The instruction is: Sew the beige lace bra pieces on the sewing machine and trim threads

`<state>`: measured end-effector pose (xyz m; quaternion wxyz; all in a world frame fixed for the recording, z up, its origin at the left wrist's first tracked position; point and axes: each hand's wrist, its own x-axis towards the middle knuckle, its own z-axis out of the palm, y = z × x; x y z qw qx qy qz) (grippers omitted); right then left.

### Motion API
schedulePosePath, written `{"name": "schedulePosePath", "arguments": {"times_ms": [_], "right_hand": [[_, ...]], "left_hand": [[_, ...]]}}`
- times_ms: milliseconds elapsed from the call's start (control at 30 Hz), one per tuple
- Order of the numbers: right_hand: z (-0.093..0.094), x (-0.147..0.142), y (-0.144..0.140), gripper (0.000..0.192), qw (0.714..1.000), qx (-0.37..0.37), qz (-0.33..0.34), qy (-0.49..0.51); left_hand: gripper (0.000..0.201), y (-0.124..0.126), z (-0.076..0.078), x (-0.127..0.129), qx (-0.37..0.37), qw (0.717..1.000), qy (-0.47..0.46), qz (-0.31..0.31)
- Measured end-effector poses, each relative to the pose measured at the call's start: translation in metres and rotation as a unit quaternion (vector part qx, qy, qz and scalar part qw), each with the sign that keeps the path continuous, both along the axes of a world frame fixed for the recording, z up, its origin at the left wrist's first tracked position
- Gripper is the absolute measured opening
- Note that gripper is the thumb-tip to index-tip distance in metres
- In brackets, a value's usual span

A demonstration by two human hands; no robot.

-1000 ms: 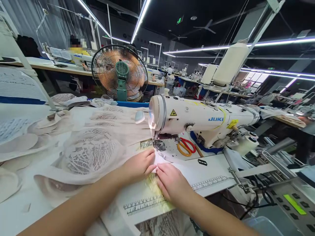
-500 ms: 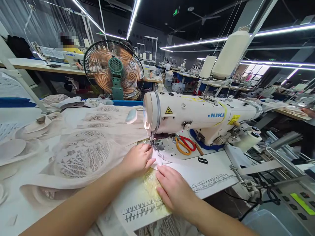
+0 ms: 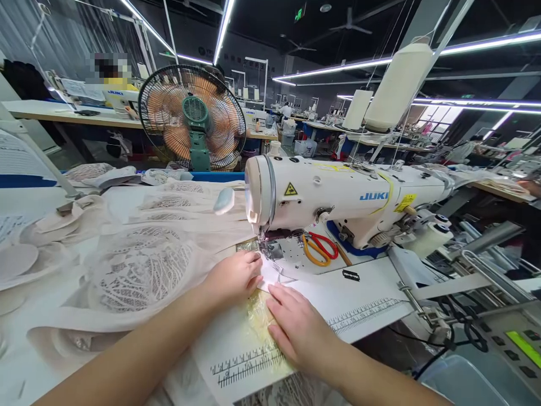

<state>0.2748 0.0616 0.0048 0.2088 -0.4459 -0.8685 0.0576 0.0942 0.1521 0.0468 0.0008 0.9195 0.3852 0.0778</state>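
My left hand (image 3: 236, 275) is right in front of the needle and presser foot (image 3: 262, 239) of a white JUKI sewing machine (image 3: 313, 189). Its fingers are bent and pressed together on the edge of a beige fabric (image 3: 207, 239) with lace panels; the fingertips' exact grip is partly hidden. Flat on the white machine table, my right hand (image 3: 298, 321) lies with fingers stretched out, next to a yellowish taped patch (image 3: 258, 318). Between the hands and the needle is a small white piece (image 3: 270, 273), partly covered.
Orange-and-red-handled scissors (image 3: 319, 250) and a black razor blade (image 3: 350, 275) lie right of the needle. More lace-panelled fabric (image 3: 141, 268) spreads over the left side. Behind stand a large fan (image 3: 192, 118) and thread cones (image 3: 397, 87). A control box (image 3: 513, 344) is at lower right.
The left hand's thumb has drawn closer to its fingers near the needle. The right hand has hardly moved. The camera view has shifted slightly.
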Motion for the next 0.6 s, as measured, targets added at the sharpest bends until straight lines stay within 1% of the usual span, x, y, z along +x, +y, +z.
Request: {"name": "schedulePosePath", "arguments": {"times_ms": [167,267,367,467,533,600], "right_hand": [[0.005,-0.007,0.008,0.039,1.000,-0.022,-0.008,-0.015],[0.006,-0.012,0.013,0.038,1.000,-0.014,-0.018,-0.022],[0.005,-0.015,0.017,0.036,1.000,0.001,-0.021,-0.017],[0.003,-0.015,0.017,0.036,1.000,0.010,-0.019,-0.001],[0.002,-0.014,0.016,0.037,1.000,0.014,-0.021,0.013],[0.003,-0.013,0.016,0.036,0.999,0.014,-0.018,0.025]], "left_hand": [[0.031,0.009,-0.004,-0.004,0.016,1.000,-0.006,-0.009],[0.027,0.011,-0.004,-0.003,0.038,0.999,-0.008,-0.020],[0.024,0.000,-0.003,0.001,0.072,0.997,0.003,-0.033],[0.026,-0.019,-0.006,0.004,0.101,0.993,0.045,-0.051],[0.028,-0.029,-0.008,0.004,0.095,0.993,0.052,-0.038],[0.031,-0.034,-0.008,0.003,0.078,0.996,0.038,-0.020]]}}
